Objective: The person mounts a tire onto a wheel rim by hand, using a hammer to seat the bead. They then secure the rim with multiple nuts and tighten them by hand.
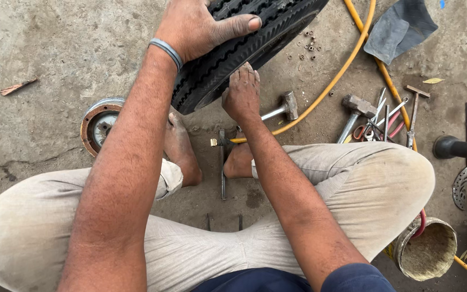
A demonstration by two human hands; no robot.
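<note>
Black treaded tyre [233,48] stood upright on concrete floor [55,54], just beyond bare feet. Left hand [198,27] laid flat over tread on top, fingers spread, nothing clamped. Right hand [241,94] pressed against tyre's lower sidewall, fingers together; grip closure cannot be told. Rusty wheel hub [99,124] lying just left of tyre. 2 hammers [352,111] and yellow hose [331,81] seen at right.

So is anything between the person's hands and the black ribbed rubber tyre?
Nothing visible. The left hand lies flat on the black ribbed rubber tyre tread, and the right hand presses its fingertips against the tyre's lower edge. Both touch it directly.
</note>
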